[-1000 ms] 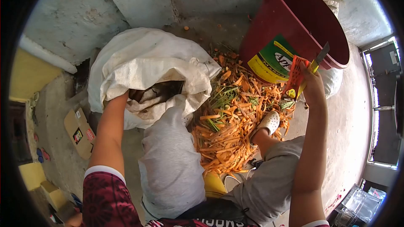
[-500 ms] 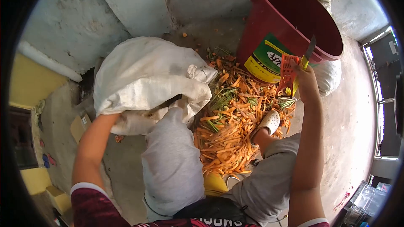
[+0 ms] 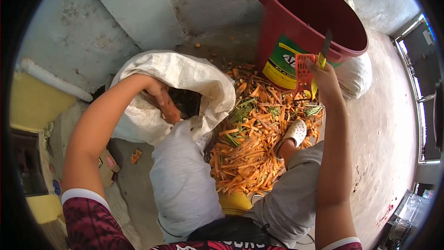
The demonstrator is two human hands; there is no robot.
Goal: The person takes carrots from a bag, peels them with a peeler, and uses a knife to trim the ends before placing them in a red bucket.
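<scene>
A white woven sack (image 3: 180,70) stands at the left with its mouth open and its rim rolled outward. My left hand (image 3: 163,99) reaches over the rim into the mouth, fingers pointing down; whether they grip anything is not clear. Dark contents show dimly inside. At the right, my right hand (image 3: 322,71) is closed round a knife (image 3: 326,46) with a yellow handle, blade up, together with an orange slotted peeler (image 3: 304,71). Both tools are in front of the red bucket (image 3: 270,23). Orange peelings (image 3: 249,157) with green stalks lie heaped between my legs.
Behind the bucket are a filled white sack (image 3: 356,76) and a wall (image 3: 212,0). A pale clog (image 3: 295,132) is on my foot beside the peelings. Cardboard (image 3: 107,166) lies on the floor at the left. A yellow seat (image 3: 235,202) is under me.
The sack's mouth has opened toward me. My left hand, hidden beneath the sack's edge before, now shows inside the mouth. My right hand and its tools have shifted slightly left in view.
</scene>
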